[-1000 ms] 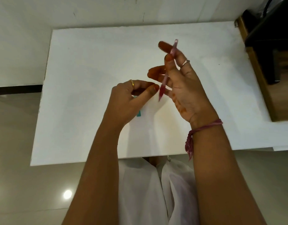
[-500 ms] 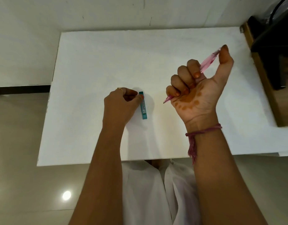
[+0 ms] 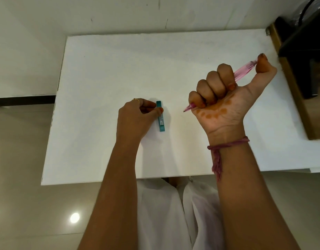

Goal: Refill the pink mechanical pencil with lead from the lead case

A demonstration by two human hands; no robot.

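The teal lead case [image 3: 161,122] lies flat on the white table [image 3: 110,69], long side pointing away from me. My left hand [image 3: 135,118] rests beside it, with curled fingers and the thumb and index tip pinching the case's upper end. To the right, above the table, my right hand [image 3: 222,98] grips the pink mechanical pencil [image 3: 244,70] in a fist, palm towards me. The pencil's tip pokes out below the little finger, pointing left. My thumb presses on its top end.
A dark wooden piece of furniture [image 3: 303,73] stands against the table's right edge. A white wall runs behind the table. My white-clothed lap shows under the near edge.
My left hand lowered the lead case onto the table and stays on it. My right hand turned the pencil from a fingertip hold into a fist, thumb on its end, and moved right.
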